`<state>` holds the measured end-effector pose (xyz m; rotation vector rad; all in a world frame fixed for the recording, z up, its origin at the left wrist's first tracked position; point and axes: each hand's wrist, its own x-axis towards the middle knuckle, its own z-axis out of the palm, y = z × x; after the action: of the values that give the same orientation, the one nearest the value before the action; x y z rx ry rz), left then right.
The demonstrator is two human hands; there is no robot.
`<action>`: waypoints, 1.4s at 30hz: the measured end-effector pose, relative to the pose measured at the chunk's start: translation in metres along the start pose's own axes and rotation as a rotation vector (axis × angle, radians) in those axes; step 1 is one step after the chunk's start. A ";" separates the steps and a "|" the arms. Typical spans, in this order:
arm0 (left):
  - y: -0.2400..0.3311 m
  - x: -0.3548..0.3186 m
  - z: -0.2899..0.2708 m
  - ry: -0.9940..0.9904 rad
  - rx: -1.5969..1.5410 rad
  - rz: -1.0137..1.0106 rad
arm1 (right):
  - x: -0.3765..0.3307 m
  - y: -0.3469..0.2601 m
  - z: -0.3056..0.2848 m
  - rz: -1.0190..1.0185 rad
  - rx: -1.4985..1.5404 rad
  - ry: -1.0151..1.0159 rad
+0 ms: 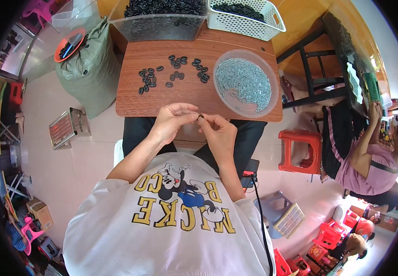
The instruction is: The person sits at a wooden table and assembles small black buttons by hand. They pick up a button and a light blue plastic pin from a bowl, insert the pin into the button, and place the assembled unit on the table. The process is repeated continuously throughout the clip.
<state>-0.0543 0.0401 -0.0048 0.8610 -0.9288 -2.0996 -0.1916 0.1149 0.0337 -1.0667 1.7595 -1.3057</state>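
My left hand (171,120) and my right hand (217,133) meet at the near edge of a small wooden table (134,103). Between the fingertips of both hands sits one small black oval ring (201,117). Whether a metal piece is also pinched there is too small to tell. Several more black rings (173,73) lie scattered on the tabletop beyond my hands. A clear round bowl (245,83) full of small silvery metal pieces stands on the table's right side.
A clear bin (160,25) and a white mesh basket (249,20) of black parts stand at the table's far edge. A grey-green sack (88,73) stands left. A red stool (300,149) and another seated person (369,156) are right.
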 end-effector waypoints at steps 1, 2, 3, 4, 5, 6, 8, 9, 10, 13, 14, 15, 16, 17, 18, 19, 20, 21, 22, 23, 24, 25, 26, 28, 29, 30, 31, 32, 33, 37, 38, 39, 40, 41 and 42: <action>-0.001 0.000 0.000 0.010 -0.015 -0.017 | 0.001 0.001 0.000 0.010 0.030 -0.010; -0.002 -0.001 0.000 0.017 -0.029 -0.035 | 0.001 0.003 0.002 0.021 0.060 -0.017; -0.002 -0.002 -0.001 0.022 -0.042 -0.056 | 0.001 0.004 0.004 0.032 0.090 -0.020; -0.001 -0.002 0.001 0.020 -0.051 -0.053 | 0.001 0.007 0.005 0.056 0.144 -0.038; 0.000 0.000 0.002 0.005 -0.062 -0.050 | 0.004 0.010 0.006 0.073 0.192 -0.044; -0.001 0.001 -0.003 0.017 -0.010 -0.040 | 0.005 0.013 0.007 0.090 0.243 -0.045; 0.001 0.000 0.000 0.020 -0.019 -0.002 | 0.008 0.023 0.011 0.088 0.259 -0.049; 0.003 0.001 0.005 0.081 0.019 -0.020 | 0.009 0.027 0.012 0.034 0.295 -0.029; 0.000 0.003 0.001 0.085 0.012 -0.036 | 0.009 0.027 0.013 -0.004 0.283 -0.011; -0.010 0.009 -0.007 0.129 -0.026 -0.049 | 0.008 0.018 0.007 -0.016 0.231 0.014; -0.014 0.011 -0.011 0.112 -0.031 -0.037 | 0.007 0.021 0.006 -0.031 0.270 0.020; -0.016 0.013 -0.012 0.102 -0.028 -0.058 | 0.006 0.023 0.004 -0.046 0.307 0.025; -0.018 0.014 -0.015 0.118 -0.041 -0.043 | 0.006 0.023 0.004 -0.070 0.269 0.039; -0.020 0.016 -0.016 0.134 -0.049 -0.029 | 0.004 0.022 0.003 -0.092 0.234 0.057; -0.022 0.017 -0.015 0.120 -0.050 -0.028 | 0.003 0.021 0.001 -0.112 0.198 0.071; -0.021 0.016 -0.014 0.113 -0.049 -0.028 | 0.002 0.022 0.000 -0.124 0.185 0.070; -0.020 0.016 -0.013 0.109 -0.051 -0.026 | 0.001 0.022 -0.002 -0.135 0.171 0.067; -0.020 0.015 -0.012 0.074 -0.031 -0.030 | 0.000 0.022 -0.005 -0.146 0.158 0.060; -0.018 0.013 -0.012 0.047 -0.015 -0.031 | -0.002 0.019 -0.005 -0.120 0.162 0.057; -0.017 0.012 -0.012 0.022 0.001 -0.032 | -0.003 0.018 -0.006 -0.110 0.179 0.060; -0.017 0.012 -0.012 0.022 0.012 -0.038 | -0.004 0.018 -0.005 -0.099 0.196 0.062; -0.018 0.012 -0.015 0.002 0.008 -0.034 | -0.005 0.019 -0.004 -0.089 0.215 0.059; -0.020 0.013 -0.018 -0.018 0.005 -0.029 | -0.004 0.021 -0.002 -0.089 0.217 0.061; -0.022 0.012 -0.019 -0.026 0.013 -0.022 | -0.004 0.026 0.001 -0.089 0.224 0.060; -0.021 0.012 -0.018 -0.014 0.025 -0.019 | -0.004 0.027 0.000 -0.070 0.247 0.053; -0.021 0.011 -0.017 -0.002 0.037 -0.018 | -0.004 0.025 -0.002 -0.050 0.270 0.047; -0.021 0.011 -0.016 0.015 0.034 -0.017 | -0.004 0.024 -0.004 -0.031 0.292 0.041; -0.020 0.011 -0.014 0.031 0.032 -0.016 | -0.004 0.026 -0.004 -0.027 0.315 0.038; -0.021 0.011 -0.013 0.047 0.029 -0.017 | -0.004 0.028 -0.003 -0.021 0.336 0.036; -0.024 0.009 -0.020 0.071 0.002 0.001 | -0.001 0.028 -0.002 -0.027 0.359 0.000; -0.021 0.007 -0.016 0.104 0.008 0.015 | 0.001 0.030 0.001 -0.021 0.405 0.008; -0.017 0.006 -0.013 0.143 0.011 0.032 | 0.001 0.035 -0.001 -0.013 0.451 0.012; -0.016 0.008 -0.018 0.110 0.006 0.043 | 0.003 0.034 0.000 -0.004 0.507 -0.009; -0.010 0.007 -0.014 0.133 0.039 0.058 | 0.004 0.027 -0.005 0.050 0.514 -0.014; -0.003 0.008 -0.016 0.181 0.098 0.060 | 0.007 0.031 -0.005 0.005 0.415 0.018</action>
<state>-0.0469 0.0303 -0.0182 1.0422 -0.9549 -1.9028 -0.2054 0.1155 0.0051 -0.8145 1.4143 -1.5920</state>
